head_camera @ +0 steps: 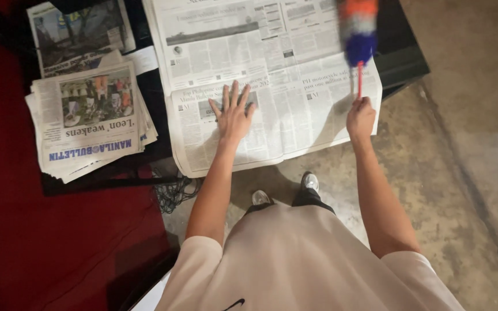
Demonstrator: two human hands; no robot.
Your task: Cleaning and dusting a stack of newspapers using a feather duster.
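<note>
Under my left hand (233, 117) I see matt, slightly creased newsprint, an open newspaper (272, 80), and further left of it a stack of newspapers (90, 124) of the same dull paper. My right hand (360, 118) grips a duster (358, 34) with a thin, smooth red plastic handle and fluffy orange, white and blue fibres. Beneath both hands the floor (462, 173) looks like rough, stained concrete.

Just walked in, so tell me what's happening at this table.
A person stands at a dark low table, seen from above. Their left hand lies flat, fingers spread, on a large open newspaper sheet that covers most of the tabletop. Their right hand has its grip closed on the thin red handle of a fluffy orange, white and blue feather duster, whose blurred head is raised over the paper's far right part. A stack of folded newspapers sits to the left.
</note>
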